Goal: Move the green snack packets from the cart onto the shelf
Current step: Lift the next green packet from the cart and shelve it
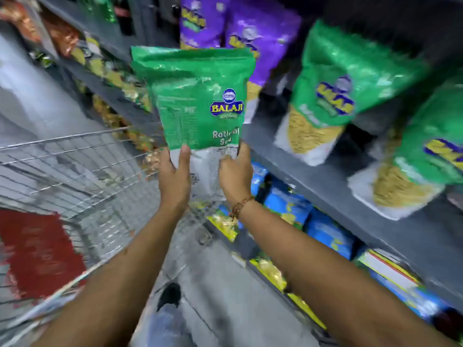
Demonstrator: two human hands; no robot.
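L hand (175,171) & R hand (234,171): each grip pinching bottom of upright green Balaji packet (198,101), held above wire cart (75,166), near shelf (350,186).

Purple snack packets (240,28) upright at back of upper tier, toward its left end. Blue packets (325,230) along front edge of tier below, yellow packets (225,227) at same edge beside them. Orange packets (60,36) on far rack, upper left. Red item (37,251) low at left, blurred. Grey floor (215,279) between; dark shoe (170,295) on it.
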